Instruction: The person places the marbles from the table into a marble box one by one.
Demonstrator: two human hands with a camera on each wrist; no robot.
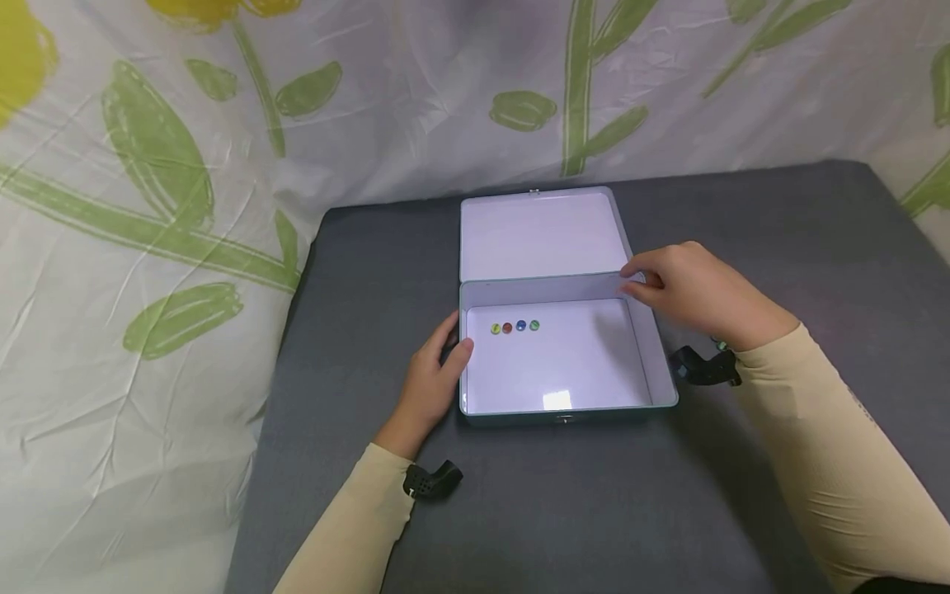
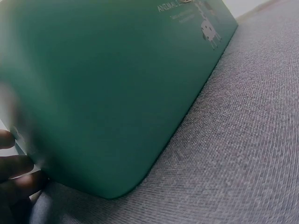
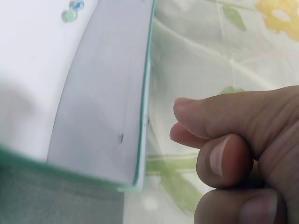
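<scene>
An uncovered green metal box (image 1: 552,417) with a white inside lies on the dark cloth, its lid (image 1: 542,235) folded back flat behind it. On the box floor sit a yellow-green marble (image 1: 496,328), a red-brown marble (image 1: 507,327), a blue marble (image 1: 521,325) and a green marble (image 1: 534,325) in a row. My left hand (image 1: 430,375) grips the box's left wall, thumb over the rim, fingers outside. Above the back right corner hovers my right hand (image 1: 693,289), fingers loosely bent, thumb and forefinger slightly apart, holding nothing; the right wrist view shows it clear of the rim.
A grey cloth (image 1: 371,272) covers the table. Behind and to the left hangs a pale sheet (image 1: 416,99) with green leaves and yellow flowers. Each wrist carries a black camera (image 1: 433,481). A small clasp (image 1: 565,419) sits on the box's front.
</scene>
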